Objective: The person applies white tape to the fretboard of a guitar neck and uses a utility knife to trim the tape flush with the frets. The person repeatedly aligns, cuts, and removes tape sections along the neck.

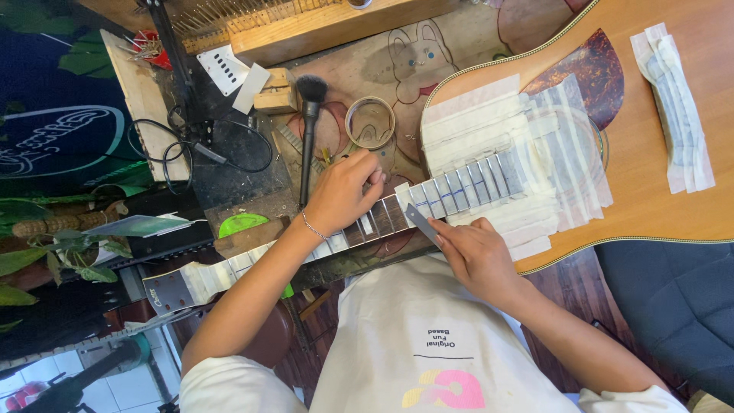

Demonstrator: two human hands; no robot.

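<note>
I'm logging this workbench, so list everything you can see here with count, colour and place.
acoustic guitar: one, light wood, lying across the bench
masking tape strips: many, pale, over body and fretboard
tape roll: one, beige, above the neck
brush: one, black, upright beside the roll
wooden block: one, tan, top centre
cables: black, upper left
metal tool: one, grey, on fretboard
left hand: on the neck
right hand: holding the metal tool
</note>
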